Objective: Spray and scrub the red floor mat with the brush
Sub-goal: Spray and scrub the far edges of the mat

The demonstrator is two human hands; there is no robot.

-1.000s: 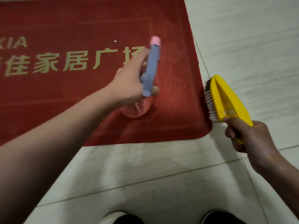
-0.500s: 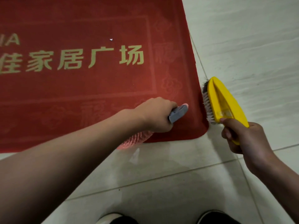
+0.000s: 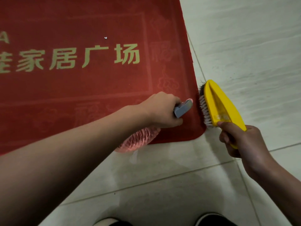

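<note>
While sprayer [image 3: 183,109] overhangs mat [image 3: 81,95] corner, brush [image 3: 223,105] flanks edge.

1. a single head-worn wide-angle view looks forward and steeply down at the tiled floor [image 3: 244,46], with the person's shoes [image 3: 211,220] at 6 o'clock.
2. it sits near: the red mat [image 3: 81,95] fills 9 to 12 o'clock, the left hand [image 3: 162,110] is at centre, and the right hand [image 3: 236,139] is at 4 o'clock.
</note>
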